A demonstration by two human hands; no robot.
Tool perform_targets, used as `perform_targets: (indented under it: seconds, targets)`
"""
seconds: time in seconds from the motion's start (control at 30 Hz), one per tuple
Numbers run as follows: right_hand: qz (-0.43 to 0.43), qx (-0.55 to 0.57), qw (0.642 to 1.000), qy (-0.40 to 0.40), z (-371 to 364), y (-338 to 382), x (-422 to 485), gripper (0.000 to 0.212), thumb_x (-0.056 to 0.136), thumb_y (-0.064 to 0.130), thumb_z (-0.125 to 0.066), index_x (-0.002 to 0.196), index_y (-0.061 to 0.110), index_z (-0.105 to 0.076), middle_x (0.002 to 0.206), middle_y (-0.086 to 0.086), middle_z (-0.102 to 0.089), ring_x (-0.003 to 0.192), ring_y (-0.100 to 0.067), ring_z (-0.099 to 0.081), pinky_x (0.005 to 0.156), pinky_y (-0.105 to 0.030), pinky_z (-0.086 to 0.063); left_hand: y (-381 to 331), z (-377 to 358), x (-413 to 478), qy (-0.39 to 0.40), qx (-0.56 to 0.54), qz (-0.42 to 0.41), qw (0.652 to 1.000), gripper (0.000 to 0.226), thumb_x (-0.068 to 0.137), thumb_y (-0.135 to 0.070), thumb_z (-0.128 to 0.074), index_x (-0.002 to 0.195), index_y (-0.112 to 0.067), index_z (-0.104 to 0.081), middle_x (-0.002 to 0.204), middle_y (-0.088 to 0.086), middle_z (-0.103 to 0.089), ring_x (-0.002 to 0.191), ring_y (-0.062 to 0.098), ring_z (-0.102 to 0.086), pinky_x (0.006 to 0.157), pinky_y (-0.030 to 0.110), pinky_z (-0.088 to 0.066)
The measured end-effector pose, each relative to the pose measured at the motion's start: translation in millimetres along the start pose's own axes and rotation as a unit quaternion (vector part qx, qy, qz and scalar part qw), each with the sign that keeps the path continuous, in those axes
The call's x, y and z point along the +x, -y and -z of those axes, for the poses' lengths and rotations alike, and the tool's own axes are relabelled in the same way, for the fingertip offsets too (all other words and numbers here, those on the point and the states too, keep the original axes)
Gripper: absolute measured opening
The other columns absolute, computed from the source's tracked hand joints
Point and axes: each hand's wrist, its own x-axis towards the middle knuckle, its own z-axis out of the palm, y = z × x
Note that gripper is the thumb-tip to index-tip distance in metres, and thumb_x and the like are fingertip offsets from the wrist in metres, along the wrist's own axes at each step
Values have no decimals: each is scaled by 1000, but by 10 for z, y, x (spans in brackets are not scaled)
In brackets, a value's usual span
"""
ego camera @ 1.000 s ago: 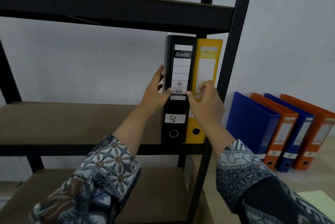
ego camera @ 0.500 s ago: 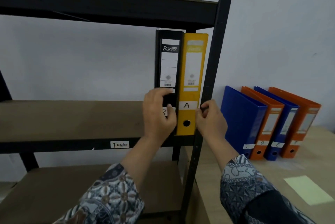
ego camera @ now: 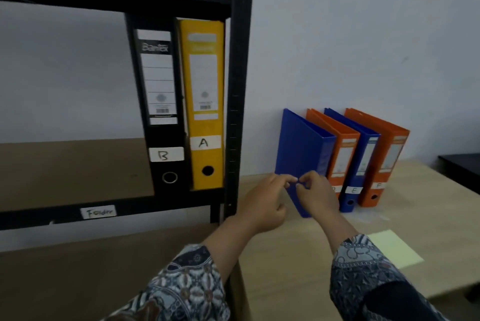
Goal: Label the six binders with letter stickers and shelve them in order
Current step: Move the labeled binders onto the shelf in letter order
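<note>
left hand [ego camera: 262, 203], right hand [ego camera: 317, 196] low on nearest blue binder [ego camera: 301, 149] | fingers [ego camera: 288, 179] pinching its spine edge | stiff, slick, probably light | I'd grip mid-spine, not that corner

You wear long sleeves of a printed, batik-like cloth. Your left sleeve [ego camera: 187, 287], near the bottom centre, is dark blue-grey. It carries pale round flower medallions, leaf scrolls and a few rust-brown patches, and its cuff is wide. Your right sleeve [ego camera: 368, 266], further right, has the same blue-grey ground with pale curling scrolls, and a narrow band of small repeated figures runs along the cuff. Nearer the bottom right corner its cloth turns plain and very dark. Past both cuffs your forearms are uncovered, and your left hand [ego camera: 262, 206] and right hand [ego camera: 315, 196] are bare.
</note>
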Motion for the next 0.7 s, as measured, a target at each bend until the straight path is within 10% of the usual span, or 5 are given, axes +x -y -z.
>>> perform_targets:
  seconds: [0.27,0.7]
  targets:
    - [-48,37,996,62,311,-818,890,27,86,14,-49,112,21,-47,102,-2,-59,81,-25,-59,66,-36,-47,134,-654,850,-9,-57,129,990,61,89,-11,-58,143,-24,-34,139,-3,-41,125,9,-41,95,19,-36]
    - [-53,165,977,121,263,-1289,1962,51,86,15,-62,132,15,-41,130,-7,-54,113,-24,-54,84,-35,-46,377,-1414,2030,-30,-125,270,954,75,87,-19,-59,150,-27,-19,150,-3,-33,132,17,-41,100,37,-47]
